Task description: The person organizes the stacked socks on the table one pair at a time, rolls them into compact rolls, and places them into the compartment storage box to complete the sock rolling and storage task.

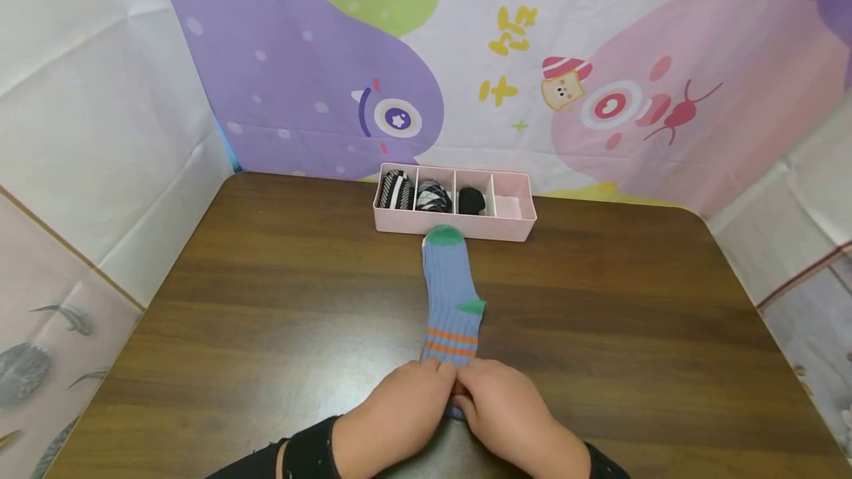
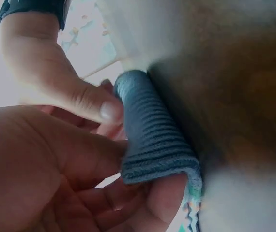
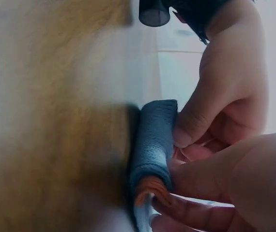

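Note:
A blue sock point(image 1: 449, 279) with green toe and heel and orange stripes lies flat on the table, toe pointing away from me. A second layer shows along its edge; I cannot tell if it is a pair. At its cuff end, my left hand point(image 1: 406, 398) and right hand point(image 1: 502, 405) meet, thumbs and fingers pinching the fabric. Both wrist views show the ribbed cuff point(image 2: 152, 125) bent up off the table in a fold, with fingers on its two sides. The hands cover part of the cuff in the head view.
Just beyond the toe stands a pink divided box point(image 1: 459, 224). Its compartments hold a striped sock roll point(image 1: 396, 191), a patterned grey one point(image 1: 433, 196) and a black one point(image 1: 471, 201). The brown table point(image 1: 279, 279) meets a cartoon cloth point(image 1: 492, 117) at the back.

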A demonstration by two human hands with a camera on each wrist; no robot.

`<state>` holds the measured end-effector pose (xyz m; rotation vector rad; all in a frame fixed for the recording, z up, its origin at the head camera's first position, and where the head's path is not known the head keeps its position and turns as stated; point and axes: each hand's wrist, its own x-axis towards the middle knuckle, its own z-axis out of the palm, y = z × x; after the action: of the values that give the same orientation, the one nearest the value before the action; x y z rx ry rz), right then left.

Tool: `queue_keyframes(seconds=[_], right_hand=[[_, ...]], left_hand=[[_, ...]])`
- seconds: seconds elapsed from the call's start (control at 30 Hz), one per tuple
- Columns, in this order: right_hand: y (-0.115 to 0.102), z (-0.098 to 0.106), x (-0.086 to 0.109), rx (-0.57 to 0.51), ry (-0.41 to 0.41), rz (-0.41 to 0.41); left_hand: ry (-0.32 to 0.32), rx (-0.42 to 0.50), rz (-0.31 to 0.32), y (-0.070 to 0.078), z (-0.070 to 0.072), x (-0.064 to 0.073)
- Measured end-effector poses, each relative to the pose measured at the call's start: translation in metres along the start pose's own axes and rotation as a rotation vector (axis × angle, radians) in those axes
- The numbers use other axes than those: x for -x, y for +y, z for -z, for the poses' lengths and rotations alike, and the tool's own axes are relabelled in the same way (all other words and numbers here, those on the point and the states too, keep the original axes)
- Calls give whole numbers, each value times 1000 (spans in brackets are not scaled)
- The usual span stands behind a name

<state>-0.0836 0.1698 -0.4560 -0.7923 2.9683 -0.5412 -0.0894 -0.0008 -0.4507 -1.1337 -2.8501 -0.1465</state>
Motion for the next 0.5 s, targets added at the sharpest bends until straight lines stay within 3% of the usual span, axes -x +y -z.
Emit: queue_keyframes(seconds=[0.27,0.5], right_hand=[[0,-5,-2,54,17,13],[1,-3,-3,42,-44,21]], left_hand=[[-8,-7,-13,0,0,1],[-15,-1,-29,-1,3,0]])
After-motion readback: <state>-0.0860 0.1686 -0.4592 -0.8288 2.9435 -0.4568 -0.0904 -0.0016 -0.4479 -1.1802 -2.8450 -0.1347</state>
